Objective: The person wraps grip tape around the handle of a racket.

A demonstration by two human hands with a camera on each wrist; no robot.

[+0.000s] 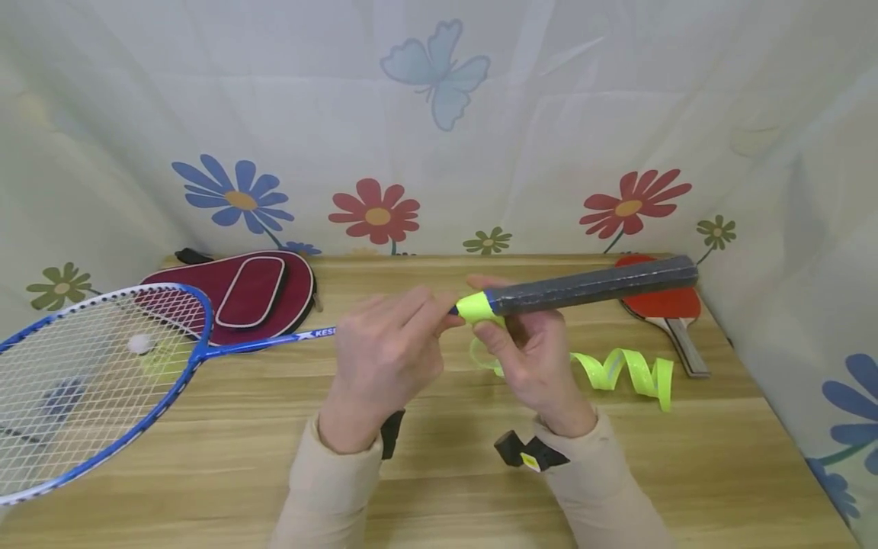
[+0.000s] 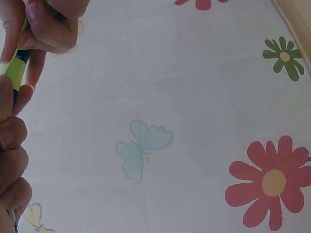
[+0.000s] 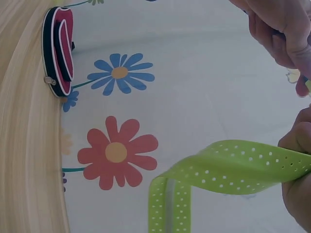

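Observation:
A blue and white badminton racket [image 1: 257, 342] is held above the table, its head to the left and its dark grey handle [image 1: 590, 290] pointing right. My left hand [image 1: 391, 354] grips the shaft just below the handle's cone. Bright yellow-green overgrip tape [image 3: 233, 167] covers the handle's top end. There my right hand [image 1: 538, 358] pinches the tape, thumb in front and fingers behind the handle. The tape's perforated loose length leaves the right hand and hangs in a twisted coil. In the left wrist view, the left fingers [image 2: 14, 160] curl round the shaft.
A maroon paddle case [image 1: 206, 293] lies at the back left, partly behind the racket head. Below the strings sits a white ball [image 1: 140, 345]. A red table tennis paddle [image 1: 668, 305] rests at the back right, partly behind the handle. A flowered curtain [image 1: 439, 152] encloses the wooden table [image 1: 439, 488].

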